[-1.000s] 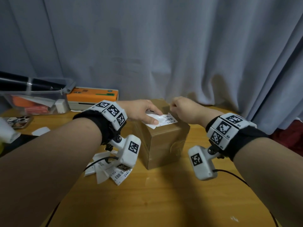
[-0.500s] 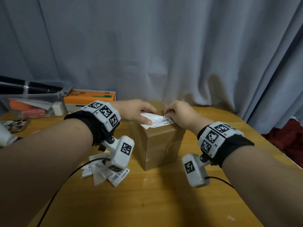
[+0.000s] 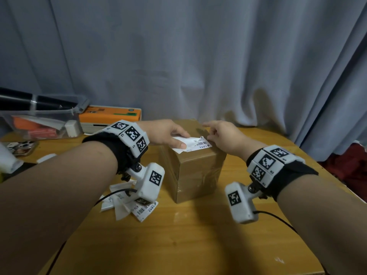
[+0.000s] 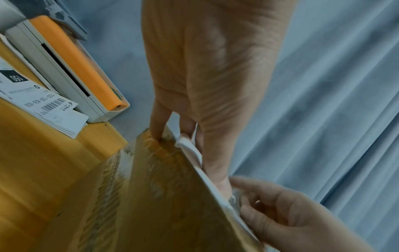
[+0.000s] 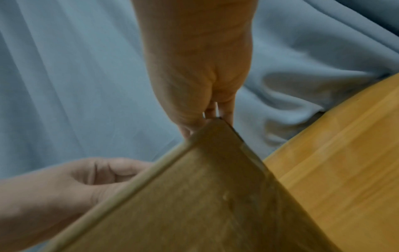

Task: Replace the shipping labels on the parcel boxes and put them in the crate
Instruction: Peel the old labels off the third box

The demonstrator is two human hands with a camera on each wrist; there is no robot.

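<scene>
A brown taped parcel box stands mid-table. A white shipping label lies on its top, its left part lifted off the cardboard. My left hand pinches that left part, thumb on top; the left wrist view shows the curled label edge between thumb and fingers, one fingertip touching the box top. My right hand rests at the label's right end with loosely extended fingers. In the right wrist view its fingertips touch the box's far corner.
A heap of peeled labels and backing paper lies left of the box. An orange-topped label printer and a clear plastic container stand at the back left, with printed labels beside the printer. A grey curtain hangs behind.
The right hand's fingers have loosened from a tight pinch at the label's right corner to a more spread touch. The left hand stays on the label; the box has not moved.
</scene>
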